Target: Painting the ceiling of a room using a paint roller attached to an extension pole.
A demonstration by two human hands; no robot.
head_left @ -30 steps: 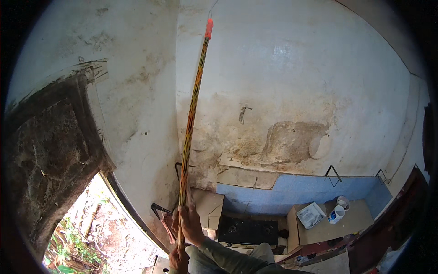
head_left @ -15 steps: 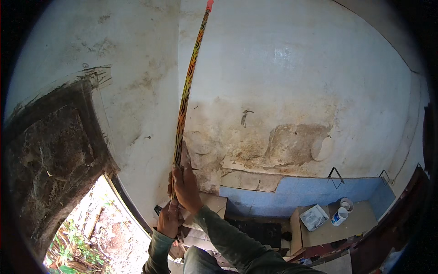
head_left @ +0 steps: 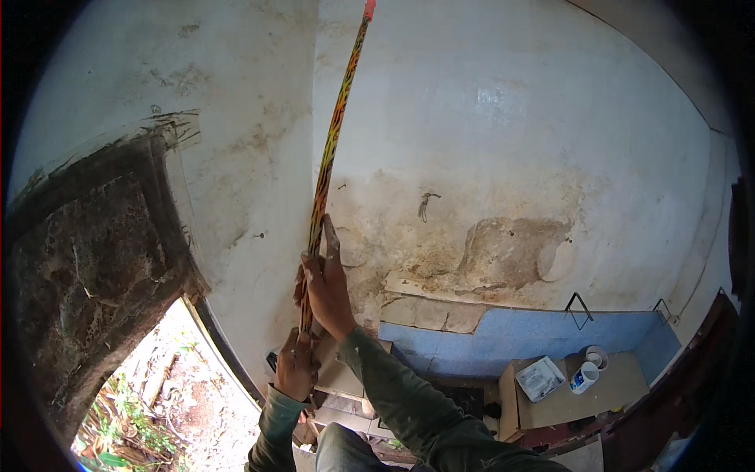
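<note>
A long pole (head_left: 336,126) with a yellow, orange and black striped pattern rises steeply before me, leaning a little to the right. Its red end piece (head_left: 369,9) meets the top edge of the picture, and whatever lies beyond is cut off. My right hand (head_left: 329,297) is wrapped round the lower part of the pole, one finger stretched up along it. Just below, my left hand (head_left: 296,370) grips the pole close to its bottom end. Behind it stands a whitish wall (head_left: 440,102) with brown stains and peeled plaster.
An open doorway (head_left: 189,393) lies at lower left, beneath a dark, rough panel (head_left: 94,244). Along the far wall runs blue tiling (head_left: 535,334). A counter (head_left: 621,381) at right bears a white tray (head_left: 540,378) and two tubs (head_left: 583,378). Nails and a metal bracket (head_left: 579,310) jut from the wall.
Both hands have risen a little in the picture, the right one more, still round the pole. The whole view has shifted slightly, so the wall and doorway sit a bit further right.
</note>
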